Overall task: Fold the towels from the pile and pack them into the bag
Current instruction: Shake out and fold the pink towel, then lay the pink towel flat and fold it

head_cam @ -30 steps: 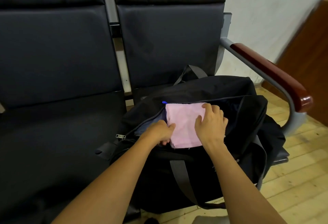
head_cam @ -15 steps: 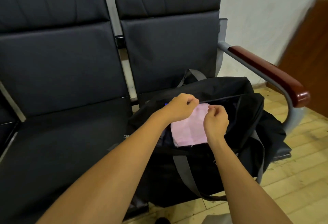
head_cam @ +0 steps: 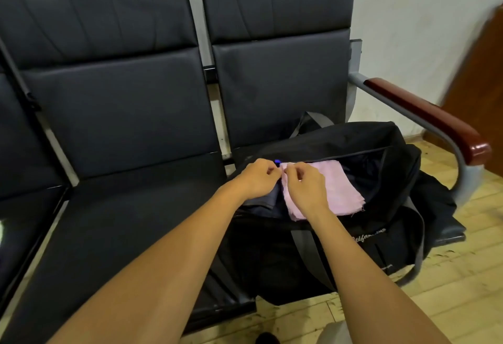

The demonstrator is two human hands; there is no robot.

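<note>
While the dark bench [head_cam: 130, 207] carries an unzipped black bag [head_cam: 381, 234] at its 3 o'clock end, a folded pink towel [head_cam: 337, 188] lies in the bag's mouth; the left hand [head_cam: 258, 180] and right hand [head_cam: 306, 185] meet at the towel's 9 o'clock edge, fingers curled; whether either grip pinches fabric, I cannot tell.

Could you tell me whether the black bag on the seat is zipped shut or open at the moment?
Open: the black bag gapes along its top, and the folded pink towel shows inside the opening.
</note>
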